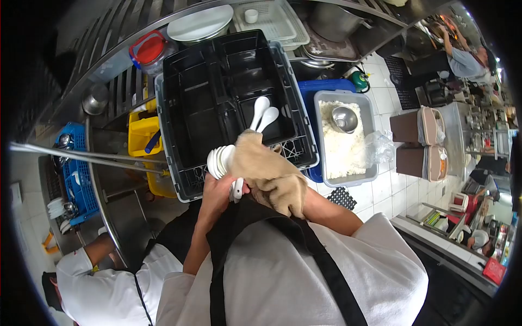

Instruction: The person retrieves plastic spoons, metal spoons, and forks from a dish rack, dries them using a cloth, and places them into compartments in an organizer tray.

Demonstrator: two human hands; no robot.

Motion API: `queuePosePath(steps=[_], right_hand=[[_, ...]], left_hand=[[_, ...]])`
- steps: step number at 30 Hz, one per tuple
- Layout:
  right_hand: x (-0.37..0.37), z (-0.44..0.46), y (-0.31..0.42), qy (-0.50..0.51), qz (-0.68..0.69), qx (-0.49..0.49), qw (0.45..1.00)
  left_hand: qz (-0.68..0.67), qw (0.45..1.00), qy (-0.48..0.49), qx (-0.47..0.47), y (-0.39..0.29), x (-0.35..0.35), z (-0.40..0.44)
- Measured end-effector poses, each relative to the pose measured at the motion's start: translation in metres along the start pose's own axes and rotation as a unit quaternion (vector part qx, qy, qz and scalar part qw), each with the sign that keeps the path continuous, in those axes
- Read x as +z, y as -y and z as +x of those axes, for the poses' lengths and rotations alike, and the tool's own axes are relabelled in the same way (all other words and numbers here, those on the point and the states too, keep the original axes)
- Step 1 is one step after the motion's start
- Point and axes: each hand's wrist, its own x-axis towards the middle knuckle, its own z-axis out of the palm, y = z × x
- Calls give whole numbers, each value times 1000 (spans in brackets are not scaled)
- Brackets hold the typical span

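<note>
My left hand (218,191) is closed round the handles of several stacked white spoons (219,161), their bowls pointing up. A tan cloth (270,176) covers my right hand, so its fingers are hidden. Two white spoons (262,113) stick out past the cloth's upper end, over the black divided tray (190,89). Both hands are at the near edge of that tray, close together in front of the black apron.
A grey tub (372,117) of white grains with a metal bowl (344,119) stands right of the tray. Yellow containers (142,133) and a blue rack (81,185) are at left. A co-worker (109,282) is close at lower left; another person (466,61) is far right.
</note>
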Motion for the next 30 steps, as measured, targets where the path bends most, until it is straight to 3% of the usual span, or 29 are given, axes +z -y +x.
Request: queuePosePath(steps=[3,4,5,7,9,11,12,14,15,16,17,18,23,25,27,29,30], right_hand=[[-20,10,10,70,-192,-49,978],[-52,16,25,172,-265,-82,945],[-52,9,23,184,-446,-144,864],[-56,-6,18,132,-763,-287,564],[-38,-12,6,71,-813,-412,405],[-30,-6,8,44,-822,-470,319],[-26,1,16,67,-837,-450,305],[-20,6,27,92,-851,-427,291],[-18,4,32,115,-733,-312,593],[-16,1,36,123,-527,-160,825],[-16,4,35,111,-342,-58,931],[-18,6,34,61,-131,29,989],[-35,25,7,67,-280,-51,956],[-27,22,-1,81,-329,-77,938],[19,7,-6,105,-364,-89,921],[48,-6,-2,-22,-289,-146,946],[42,-2,6,-22,-236,-174,956]], left_hand=[[43,998,-42,-29,-5,9,-2],[62,998,-31,-12,-4,7,-4],[63,998,-30,-12,-5,9,-3],[104,994,-28,-6,-4,17,-6],[101,993,-53,17,9,17,-2],[142,983,-80,85,17,12,1],[143,982,-83,87,15,13,1],[78,988,-131,14,13,16,-1],[78,988,-133,13,14,12,-1],[30,993,-115,15,15,5,0],[-20,995,-98,19,12,0,0],[-19,997,-71,23,9,-7,-2],[-86,995,-44,-3,-7,-15,-10],[-47,996,-2,-82,-10,-15,-12],[9,995,14,-96,-12,-1,-10],[-5,997,37,-65,-6,1,-7],[-2,997,42,-63,-7,4,-8]])
